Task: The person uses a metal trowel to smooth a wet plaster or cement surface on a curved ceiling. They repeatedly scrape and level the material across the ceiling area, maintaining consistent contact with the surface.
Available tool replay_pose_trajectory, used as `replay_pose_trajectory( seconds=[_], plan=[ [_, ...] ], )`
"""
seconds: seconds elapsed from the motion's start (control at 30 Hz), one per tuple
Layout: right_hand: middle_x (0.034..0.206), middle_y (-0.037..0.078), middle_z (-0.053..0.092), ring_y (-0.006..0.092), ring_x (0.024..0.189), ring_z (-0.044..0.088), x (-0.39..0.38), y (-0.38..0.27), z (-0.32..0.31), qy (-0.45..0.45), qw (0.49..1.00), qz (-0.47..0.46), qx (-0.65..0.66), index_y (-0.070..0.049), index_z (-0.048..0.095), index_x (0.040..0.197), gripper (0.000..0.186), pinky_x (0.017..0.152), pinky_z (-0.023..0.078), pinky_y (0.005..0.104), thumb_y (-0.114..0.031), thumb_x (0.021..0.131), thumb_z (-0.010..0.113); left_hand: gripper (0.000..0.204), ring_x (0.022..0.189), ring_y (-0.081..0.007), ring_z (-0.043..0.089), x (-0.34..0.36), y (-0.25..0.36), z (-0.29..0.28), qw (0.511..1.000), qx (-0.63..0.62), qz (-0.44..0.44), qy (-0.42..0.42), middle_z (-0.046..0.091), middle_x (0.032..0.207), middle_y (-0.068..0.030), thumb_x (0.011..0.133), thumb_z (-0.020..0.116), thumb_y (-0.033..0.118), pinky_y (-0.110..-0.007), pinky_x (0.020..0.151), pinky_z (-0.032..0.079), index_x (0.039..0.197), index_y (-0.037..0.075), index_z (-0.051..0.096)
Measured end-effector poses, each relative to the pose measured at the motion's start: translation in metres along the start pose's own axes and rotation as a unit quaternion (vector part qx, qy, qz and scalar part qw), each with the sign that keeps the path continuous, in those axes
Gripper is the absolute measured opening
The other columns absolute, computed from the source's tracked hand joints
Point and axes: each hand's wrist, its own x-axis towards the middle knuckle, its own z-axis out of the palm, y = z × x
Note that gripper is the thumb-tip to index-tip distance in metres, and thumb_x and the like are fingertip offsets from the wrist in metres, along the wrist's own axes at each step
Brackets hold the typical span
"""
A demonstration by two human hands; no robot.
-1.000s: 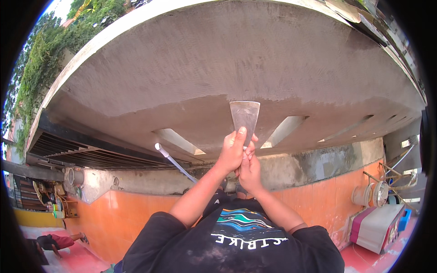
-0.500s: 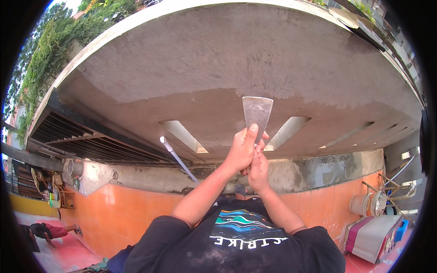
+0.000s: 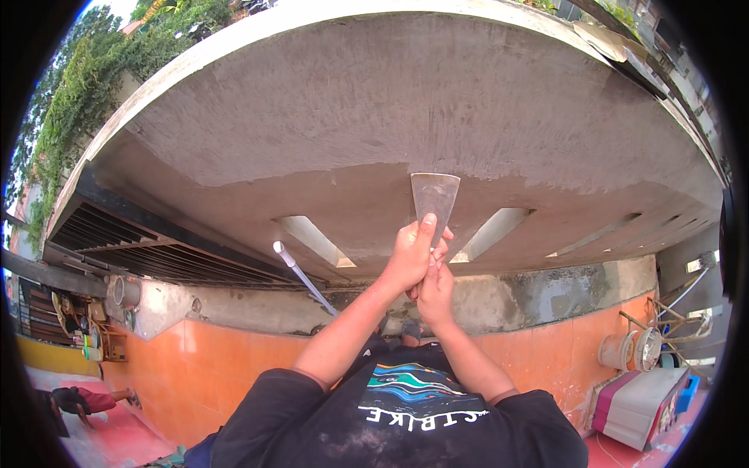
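Observation:
A wide-bladed putty knife (image 3: 437, 193) points away from me, its flared metal blade against or just in front of the grey plastered wall (image 3: 328, 101). My left hand (image 3: 413, 253) is closed round it, the thumb pressed along the lower blade. Just below, my right hand (image 3: 434, 295) is closed too, its fingers wrapped at the handle end and touching the left hand. The handle is mostly hidden by both hands. The wall's upper part looks rough and lighter; a darker, smoother band lies below, with the blade's edge near the border.
Slanted slots (image 3: 316, 238) cut through the lower wall. A white pipe (image 3: 300, 273) leans left of my arms, and a dark metal grille (image 3: 117, 226) stands farther left. Buckets (image 3: 616, 351) and a striped box (image 3: 636, 409) sit at right. Another person (image 3: 82, 399) is at lower left.
Both hands and the putty knife have shifted slightly left, and the blade has come a little lower down the wall. The grip looks the same.

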Motion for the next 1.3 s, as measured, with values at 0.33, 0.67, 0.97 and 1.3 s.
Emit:
replay_pose_trajectory(
  seconds=[0.33, 0.67, 0.97, 1.3],
  plan=[
    [0.065, -0.003, 0.049, 0.0040, 0.052, 0.044, 0.039, -0.084, 0.024, -0.075, 0.987, -0.140, 0.027, -0.004, 0.051, 0.094, 0.031, 0.045, 0.036, 0.0214, -0.030, 0.107, 0.040, 0.057, 0.056, -0.0097, 0.048, 0.010, 0.102, 0.026, 0.980, -0.022, 0.185, -0.064, 0.051, 0.062, -0.0019, 0.105, 0.035, 0.050, -0.025, 0.054, 0.043, 0.094, -0.001, 0.057],
    [0.063, -0.002, 0.049, 0.0047, 0.050, 0.045, -0.013, -0.021, -0.003, 0.007, 0.999, -0.008, -0.032, -0.005, 0.054, 0.091, 0.036, 0.043, 0.035, 0.0220, -0.032, 0.107, 0.038, 0.056, 0.070, -0.0136, 0.059, -0.026, 0.004, 0.013, 1.000, 0.007, -0.003, -0.009, 0.057, 0.069, -0.0047, 0.105, 0.033, 0.050, -0.030, 0.066, 0.050, 0.095, 0.000, 0.056],
    [0.067, -0.001, 0.052, 0.0044, 0.051, 0.047, 0.000, -0.005, -0.002, 0.035, 0.999, 0.001, -0.021, -0.003, 0.054, 0.093, 0.031, 0.045, 0.037, 0.0219, -0.027, 0.107, 0.040, 0.054, 0.063, -0.0124, 0.055, -0.007, -0.006, 0.003, 0.999, 0.009, -0.037, 0.006, 0.054, 0.064, -0.0036, 0.104, 0.037, 0.049, -0.028, 0.061, 0.048, 0.086, 0.001, 0.055],
    [0.074, 0.002, 0.056, 0.0065, 0.056, 0.051, 0.002, -0.012, -0.019, -0.007, 0.999, 0.027, -0.030, 0.003, 0.057, 0.109, 0.040, 0.051, 0.042, 0.0225, -0.033, 0.107, 0.039, 0.055, 0.065, -0.0121, 0.058, -0.011, -0.008, 0.014, 1.000, 0.008, 0.007, 0.013, 0.055, 0.066, -0.0033, 0.104, 0.036, 0.052, -0.029, 0.061, 0.049, 0.087, 0.002, 0.055]
  ],
)
